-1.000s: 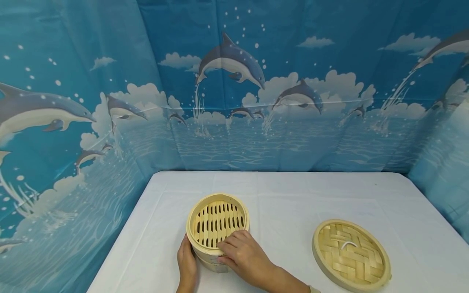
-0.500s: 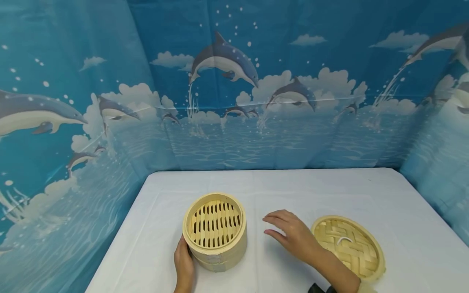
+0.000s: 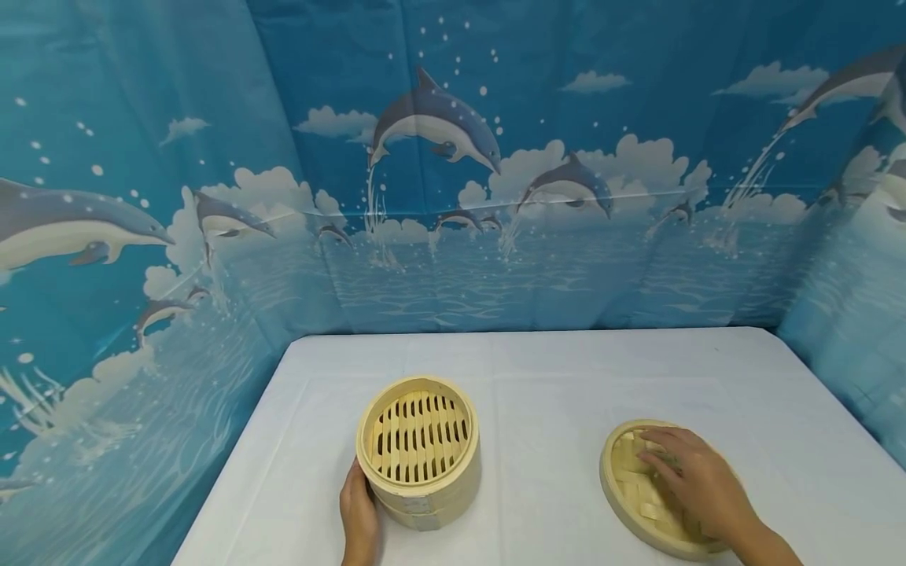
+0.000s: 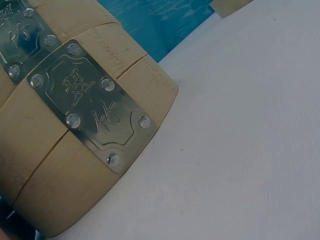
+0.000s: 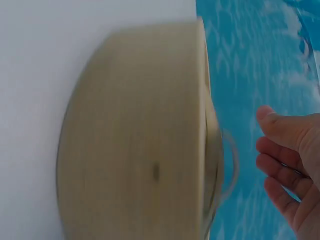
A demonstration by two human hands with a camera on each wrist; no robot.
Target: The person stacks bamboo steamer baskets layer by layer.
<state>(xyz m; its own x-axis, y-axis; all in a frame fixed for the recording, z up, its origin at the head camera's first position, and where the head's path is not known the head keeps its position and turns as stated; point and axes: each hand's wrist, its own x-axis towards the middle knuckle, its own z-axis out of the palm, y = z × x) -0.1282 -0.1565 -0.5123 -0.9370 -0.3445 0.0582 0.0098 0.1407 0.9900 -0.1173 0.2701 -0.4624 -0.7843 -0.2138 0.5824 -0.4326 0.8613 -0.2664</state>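
A round two-tier bamboo steamer (image 3: 462, 479) stands on the table, its slatted floor showing from above. My left hand (image 3: 359, 515) holds the steamer's left side, its fingers partly hidden along the curved wall. Close up in the left wrist view are the steamer's metal plates (image 4: 95, 107), riveted over the seams. Over at the right lies the woven bamboo steamer lid (image 3: 630, 491), with my right hand (image 3: 697, 479) above it. In the right wrist view the thumb and loosely bent fingers are apart from the lid's thin loop handle (image 5: 235, 165).
A white cloth (image 3: 545, 440) covers the table, with a wide stretch of it between steamer and lid. Behind and at the sides hangs a blue dolphin-print backdrop (image 3: 425, 275), close to the table's far edge.
My right hand has left the steamer's front rim and travelled right, first through the space between, then over the lid. The left hand stays at the steamer, which stands in place.
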